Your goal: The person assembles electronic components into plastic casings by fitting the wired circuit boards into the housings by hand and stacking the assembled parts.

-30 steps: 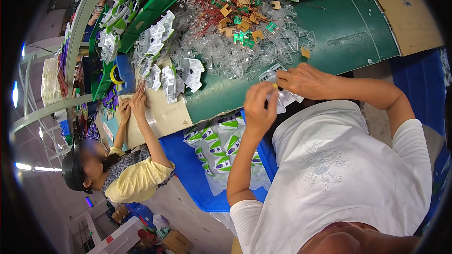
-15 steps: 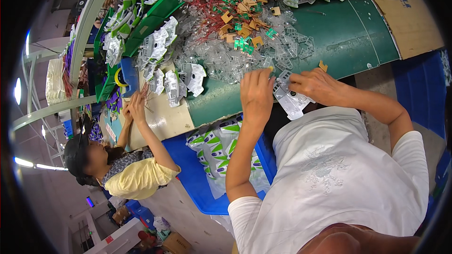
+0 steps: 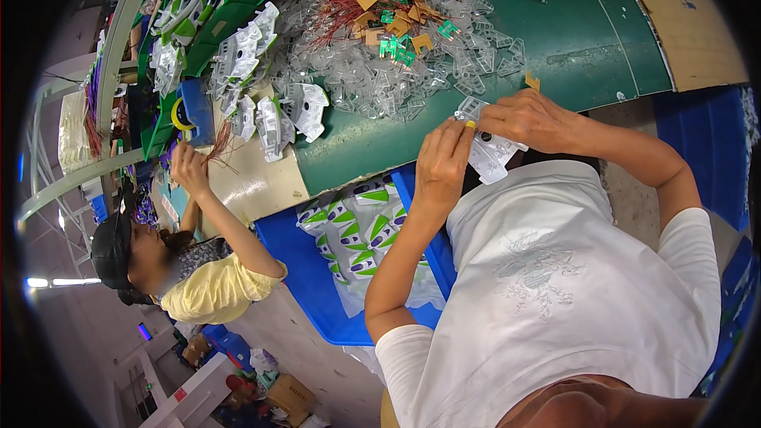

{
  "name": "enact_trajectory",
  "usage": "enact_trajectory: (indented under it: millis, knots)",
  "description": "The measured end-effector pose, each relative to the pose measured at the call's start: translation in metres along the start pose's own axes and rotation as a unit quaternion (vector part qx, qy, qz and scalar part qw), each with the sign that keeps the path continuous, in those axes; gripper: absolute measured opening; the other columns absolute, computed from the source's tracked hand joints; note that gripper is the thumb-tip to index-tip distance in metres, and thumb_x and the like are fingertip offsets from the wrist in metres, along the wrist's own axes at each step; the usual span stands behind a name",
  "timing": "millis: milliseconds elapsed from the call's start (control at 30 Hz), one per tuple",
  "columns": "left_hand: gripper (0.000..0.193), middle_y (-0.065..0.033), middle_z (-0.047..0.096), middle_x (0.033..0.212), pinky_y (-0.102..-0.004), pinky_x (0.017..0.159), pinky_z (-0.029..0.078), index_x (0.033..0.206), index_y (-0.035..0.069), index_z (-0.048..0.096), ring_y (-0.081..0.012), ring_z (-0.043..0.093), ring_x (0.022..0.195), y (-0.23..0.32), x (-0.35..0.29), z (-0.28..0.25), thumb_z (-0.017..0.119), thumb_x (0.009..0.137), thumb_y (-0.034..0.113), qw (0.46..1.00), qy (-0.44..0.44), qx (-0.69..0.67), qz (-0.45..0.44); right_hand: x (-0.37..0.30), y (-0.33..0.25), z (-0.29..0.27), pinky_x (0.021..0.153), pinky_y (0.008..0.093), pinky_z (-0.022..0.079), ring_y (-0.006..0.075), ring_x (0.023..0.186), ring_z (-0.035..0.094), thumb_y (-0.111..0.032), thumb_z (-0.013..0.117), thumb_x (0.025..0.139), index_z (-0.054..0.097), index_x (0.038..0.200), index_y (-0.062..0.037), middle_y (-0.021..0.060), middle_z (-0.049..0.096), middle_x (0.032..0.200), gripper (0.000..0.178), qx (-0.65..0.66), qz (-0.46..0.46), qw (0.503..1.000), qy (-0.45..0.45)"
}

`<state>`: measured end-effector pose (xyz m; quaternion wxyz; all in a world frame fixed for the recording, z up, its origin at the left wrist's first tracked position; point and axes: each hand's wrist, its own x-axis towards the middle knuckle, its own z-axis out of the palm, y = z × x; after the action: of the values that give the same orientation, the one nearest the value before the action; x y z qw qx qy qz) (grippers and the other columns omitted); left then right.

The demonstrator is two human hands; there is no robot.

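Both hands, left hand (image 3: 442, 160) and right hand (image 3: 525, 117), pinching clear plastic blister (image 3: 490, 154), blister heap (image 3: 388, 79) beyond

Your tabletop (image 3: 571, 55) is covered in dark green matting, with a bare cream patch (image 3: 250, 178) at its left end and a sheet of brown cardboard (image 3: 686, 24) at the right. Under its front edge you have blue plastic crates (image 3: 309, 285), and more blue crates (image 3: 717, 154) stand to your right. Far left, pale metal rack rails (image 3: 119, 40) curve past, bright lamps (image 3: 36, 281) glow, and cartons (image 3: 289, 396) sit on the pale floor (image 3: 293, 341).
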<state>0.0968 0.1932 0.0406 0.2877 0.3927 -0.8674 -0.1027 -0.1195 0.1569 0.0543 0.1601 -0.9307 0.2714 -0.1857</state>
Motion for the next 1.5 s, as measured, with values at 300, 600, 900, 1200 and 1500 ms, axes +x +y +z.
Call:
enact_trajectory:
  millis: [300,600,900,1200,1500]
  knots:
    - [0.030,-0.0101,0.069,0.095,-0.0380,0.081,0.050,0.105,-0.002,0.067,-0.0277,0.065,0.094,-0.001,0.001,0.012,0.075,0.077,0.001,0.997,0.063,-0.024,-0.034,0.004,0.004,-0.001,0.055,0.0434,0.047,0.0319,0.070,0.064,-0.002,0.062,0.079,0.056,0.089,-0.0017,0.0109,0.060,0.084,0.011,0.089,0.093,0.991,0.029]
    - [0.050,-0.0097,0.070,0.088,-0.0356,0.073,0.051,0.122,-0.001,0.061,-0.0271,0.065,0.080,-0.001,-0.005,0.028,0.074,0.074,-0.007,0.978,0.129,-0.144,-0.083,-0.009,-0.003,-0.016,0.061,0.0440,0.049,0.0320,0.074,0.062,-0.011,0.066,0.079,0.063,0.083,-0.0023,0.0108,0.056,0.086,0.010,0.095,0.160,0.981,0.049]
    - [0.056,-0.0099,0.069,0.102,-0.0386,0.077,0.046,0.132,0.000,0.053,-0.0286,0.057,0.083,-0.008,0.005,0.022,0.068,0.079,-0.007,0.981,0.070,-0.173,-0.062,-0.012,-0.007,-0.018,0.067,0.0447,0.050,0.0327,0.079,0.063,-0.014,0.067,0.079,0.064,0.083,0.0015,0.0140,0.053,0.090,0.017,0.065,0.149,0.987,-0.012]
    - [0.061,-0.0051,0.070,0.109,-0.0384,0.084,0.043,0.139,0.005,0.048,-0.0262,0.056,0.090,-0.014,0.016,0.007,0.064,0.081,-0.006,0.988,-0.060,-0.140,-0.027,-0.005,-0.016,-0.062,0.072,0.0370,0.052,0.0308,0.085,0.067,0.000,0.061,0.081,0.067,0.101,0.0016,0.0164,0.064,0.100,0.021,0.383,0.266,0.884,-0.031]
    - [0.060,-0.0060,0.069,0.109,-0.0381,0.080,0.043,0.139,0.004,0.046,-0.0262,0.055,0.085,-0.012,0.014,0.012,0.062,0.082,-0.006,0.985,-0.044,-0.164,-0.008,-0.029,-0.041,-0.002,0.058,0.0342,0.053,0.0249,0.073,0.067,0.001,0.068,0.073,0.069,0.094,0.0012,0.0104,0.066,0.086,0.022,0.077,0.043,0.987,0.133]
